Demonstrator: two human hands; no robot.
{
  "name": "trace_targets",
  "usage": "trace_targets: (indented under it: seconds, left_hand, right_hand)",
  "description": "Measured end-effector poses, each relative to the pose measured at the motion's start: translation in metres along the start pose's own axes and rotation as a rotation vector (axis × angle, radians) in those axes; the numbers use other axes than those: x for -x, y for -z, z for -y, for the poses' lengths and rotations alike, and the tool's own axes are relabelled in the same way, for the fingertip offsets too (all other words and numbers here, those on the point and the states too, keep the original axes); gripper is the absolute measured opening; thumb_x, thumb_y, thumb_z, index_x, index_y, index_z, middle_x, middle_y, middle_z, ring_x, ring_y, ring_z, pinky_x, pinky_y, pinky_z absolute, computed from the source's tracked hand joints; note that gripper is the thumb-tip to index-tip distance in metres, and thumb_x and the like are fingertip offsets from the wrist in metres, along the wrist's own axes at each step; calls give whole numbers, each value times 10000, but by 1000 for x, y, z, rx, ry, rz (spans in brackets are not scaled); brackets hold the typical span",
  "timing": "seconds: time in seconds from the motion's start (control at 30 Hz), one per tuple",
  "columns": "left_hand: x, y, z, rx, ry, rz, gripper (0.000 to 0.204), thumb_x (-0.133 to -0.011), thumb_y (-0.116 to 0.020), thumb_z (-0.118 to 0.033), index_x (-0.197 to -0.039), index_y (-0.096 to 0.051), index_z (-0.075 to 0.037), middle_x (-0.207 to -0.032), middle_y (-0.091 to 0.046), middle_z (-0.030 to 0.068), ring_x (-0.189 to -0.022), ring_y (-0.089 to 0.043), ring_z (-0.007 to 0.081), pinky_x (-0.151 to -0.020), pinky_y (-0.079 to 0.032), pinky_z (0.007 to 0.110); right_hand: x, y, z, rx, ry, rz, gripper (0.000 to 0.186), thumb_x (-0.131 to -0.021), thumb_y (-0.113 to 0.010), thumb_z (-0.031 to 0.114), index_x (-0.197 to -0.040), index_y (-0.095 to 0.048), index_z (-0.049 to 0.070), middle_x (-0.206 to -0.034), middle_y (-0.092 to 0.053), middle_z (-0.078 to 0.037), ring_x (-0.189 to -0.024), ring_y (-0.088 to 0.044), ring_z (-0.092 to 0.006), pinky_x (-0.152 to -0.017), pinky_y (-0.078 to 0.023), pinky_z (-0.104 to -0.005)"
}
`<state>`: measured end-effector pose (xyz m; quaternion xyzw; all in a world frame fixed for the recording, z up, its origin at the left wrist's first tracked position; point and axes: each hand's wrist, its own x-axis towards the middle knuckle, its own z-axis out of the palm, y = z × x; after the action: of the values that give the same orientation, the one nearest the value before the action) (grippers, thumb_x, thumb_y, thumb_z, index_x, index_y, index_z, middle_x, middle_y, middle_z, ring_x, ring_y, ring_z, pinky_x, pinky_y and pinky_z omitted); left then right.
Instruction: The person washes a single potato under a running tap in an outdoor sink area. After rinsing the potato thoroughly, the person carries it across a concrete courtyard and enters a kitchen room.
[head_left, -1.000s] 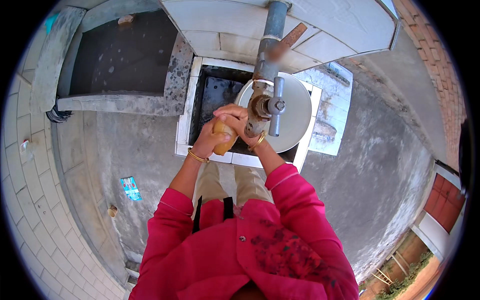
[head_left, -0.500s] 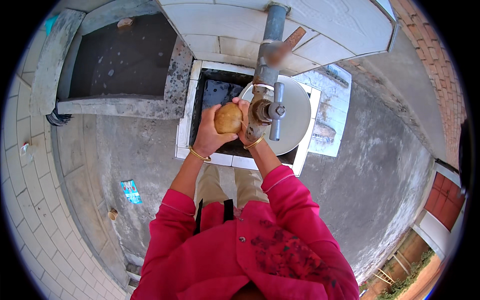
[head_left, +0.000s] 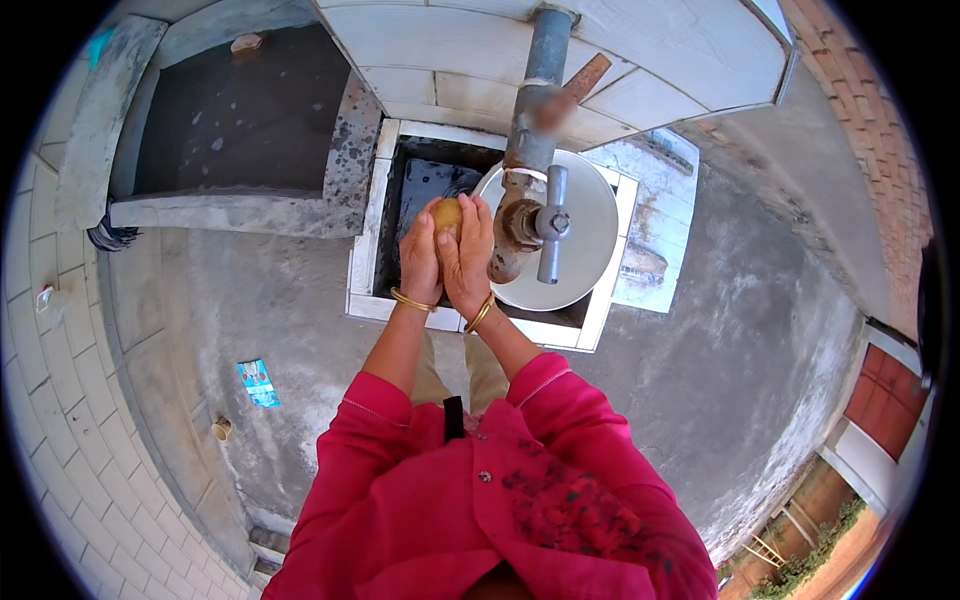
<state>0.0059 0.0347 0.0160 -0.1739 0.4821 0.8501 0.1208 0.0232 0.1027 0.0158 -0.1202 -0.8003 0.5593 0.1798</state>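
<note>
A round yellow-brown potato (head_left: 447,215) is cupped between my two hands over the left part of the tiled sink (head_left: 366,250). My left hand (head_left: 420,262) wraps its left side, and my right hand (head_left: 467,262) closes over it from the right. Most of the potato is hidden behind fingers and palms. Just right of my right hand hangs a rusty metal tap (head_left: 522,225) with a T-shaped handle. Beneath the tap sits a wide white basin (head_left: 585,262), partly covered by the pipe. No stream of water can be made out.
Dark wet sink floor (head_left: 430,185) shows beside the basin. At the upper left stands a concrete trough (head_left: 230,212) of murky water. A stained white slab (head_left: 660,225) adjoins the sink on the right. On the ground lies a blue packet (head_left: 258,383).
My hands have drawn closer together around the potato, covering more of it. My right hand has shifted left, away from the tap, and its back now shows.
</note>
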Motion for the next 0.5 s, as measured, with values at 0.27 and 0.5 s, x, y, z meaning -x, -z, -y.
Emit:
trace_targets:
  seconds: [0.27, 0.5]
  left_hand:
    - [10, 3, 14, -42, -4, -71, 405, -959, -384, -269, -1221, -499, 17, -1200, -521, 88, -1055, -508, 158, -918, -403, 279]
    - [18, -2, 10, -243, -224, -37, 411, -968, -361, -251, -1227, -481, 46, -1203, -525, 103, -1098, -491, 159, -942, -384, 279]
  right_hand:
    - [-26, 14, -15, -61, -152, 316, 301, -866, -504, 159, -1114, -545, -6, -1113, -514, -224, -1051, -487, -360, -926, -377, -394]
    - [-47, 15, -31, -264, -442, 426, 232, -871, -503, 162, -1011, -604, 7, -1079, -542, -205, -1006, -520, -321, -836, -435, -370]
